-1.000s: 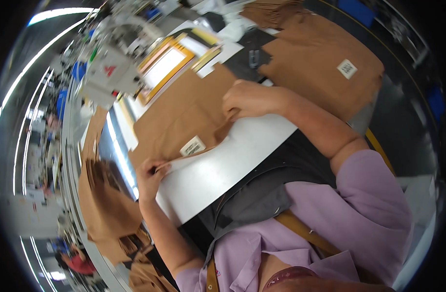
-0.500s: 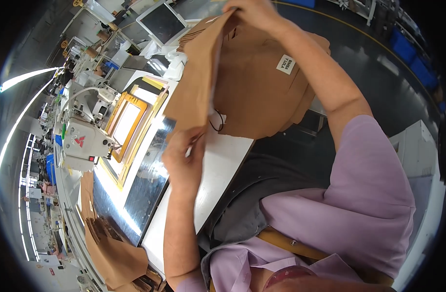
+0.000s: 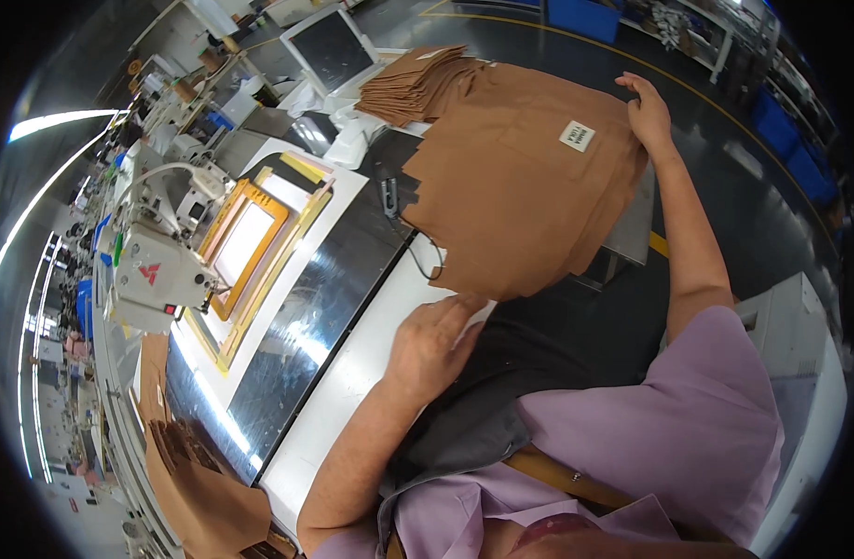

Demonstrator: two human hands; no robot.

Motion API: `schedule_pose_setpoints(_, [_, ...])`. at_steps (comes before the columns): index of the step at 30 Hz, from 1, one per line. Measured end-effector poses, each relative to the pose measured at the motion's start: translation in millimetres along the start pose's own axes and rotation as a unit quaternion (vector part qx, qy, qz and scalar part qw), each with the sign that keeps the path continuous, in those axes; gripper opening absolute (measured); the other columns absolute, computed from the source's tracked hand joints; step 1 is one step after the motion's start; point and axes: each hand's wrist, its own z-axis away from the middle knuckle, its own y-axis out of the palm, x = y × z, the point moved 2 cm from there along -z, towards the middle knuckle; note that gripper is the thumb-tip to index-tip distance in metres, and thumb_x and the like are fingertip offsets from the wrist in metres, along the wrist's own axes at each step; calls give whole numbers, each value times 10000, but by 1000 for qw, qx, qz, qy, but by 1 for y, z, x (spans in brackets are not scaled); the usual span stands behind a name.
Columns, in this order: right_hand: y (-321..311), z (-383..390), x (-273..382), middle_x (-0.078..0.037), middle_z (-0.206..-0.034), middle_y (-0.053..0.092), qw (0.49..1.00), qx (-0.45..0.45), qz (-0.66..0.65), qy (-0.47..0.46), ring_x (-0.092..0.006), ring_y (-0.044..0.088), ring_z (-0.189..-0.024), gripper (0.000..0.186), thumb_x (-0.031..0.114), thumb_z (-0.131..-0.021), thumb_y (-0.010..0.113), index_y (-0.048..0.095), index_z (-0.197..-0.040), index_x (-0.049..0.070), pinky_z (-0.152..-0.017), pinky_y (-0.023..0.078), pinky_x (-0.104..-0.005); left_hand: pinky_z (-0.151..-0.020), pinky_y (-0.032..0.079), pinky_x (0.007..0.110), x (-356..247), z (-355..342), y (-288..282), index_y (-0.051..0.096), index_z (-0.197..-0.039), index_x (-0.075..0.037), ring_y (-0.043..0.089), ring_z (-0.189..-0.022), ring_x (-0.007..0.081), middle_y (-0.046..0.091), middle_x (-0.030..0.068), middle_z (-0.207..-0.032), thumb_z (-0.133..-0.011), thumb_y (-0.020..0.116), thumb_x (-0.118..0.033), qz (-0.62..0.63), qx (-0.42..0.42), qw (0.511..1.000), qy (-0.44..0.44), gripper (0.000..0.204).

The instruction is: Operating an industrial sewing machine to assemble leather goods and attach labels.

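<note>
A pile of brown fabric pieces (image 3: 529, 205) lies spread on the right part of the work table, with a small white label (image 3: 577, 136) on the top piece. My left hand (image 3: 431, 347) is at the pile's near edge, fingertips touching it, fingers stretched and thumb apart. Beside the pile's far right edge is my right hand (image 3: 649, 114), its fingers parted and lightly bent, gripping nothing. A dark snipping tool (image 3: 389, 194) lies on the table by the pile's left edge, next to a thin black cord loop (image 3: 434, 270).
A sewing machine head (image 3: 161, 275) stands left, beside a yellow frame (image 3: 250, 247) on a white sheet. Folded brown pieces (image 3: 413, 86) are stacked behind, near a dark-screened monitor (image 3: 329, 51). More brown pieces (image 3: 203, 503) hang at the lower left. Blue bins (image 3: 790, 140) stand far right.
The brown piece that both hands held raised now lies flat on the pile. My left hand has let go and moved right; my right hand has let go and moved right and nearer.
</note>
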Motion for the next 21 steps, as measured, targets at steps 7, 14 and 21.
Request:
schedule_pose_setpoints(7, [63, 22, 227, -114, -1052, 727, 909, 280, -264, -159, -233, 706, -938, 172, 177, -912, 716, 731, -1030, 52, -825, 554, -353, -878, 573, 366, 78, 80, -87, 705, -1131, -14, 721, -1011, 337, 741, 150, -1084, -878, 736, -35, -52, -195, 922, -331, 256])
schedule_pose_setpoints(14, [178, 40, 369, -159, -987, 738, 887, 284, -221, -289, -350, 703, -948, 246, 274, -847, 774, 762, -976, 64, -830, 549, -439, -955, 526, 438, 120, 157, -110, 673, -1135, 27, 671, -1101, 370, 686, 201, -1221, -899, 730, -146, -227, -281, 871, -333, 299])
schedule_pose_setpoints(21, [242, 23, 395, -240, -1024, 744, 890, 355, -37, -286, -371, 724, -1017, 249, 212, -843, 750, 779, -973, 1, -904, 576, -451, -1043, 452, 454, 113, 147, -102, 662, -1191, 10, 612, -1194, 386, 647, 196, -1309, -926, 701, -201, -270, -245, 854, -372, 341])
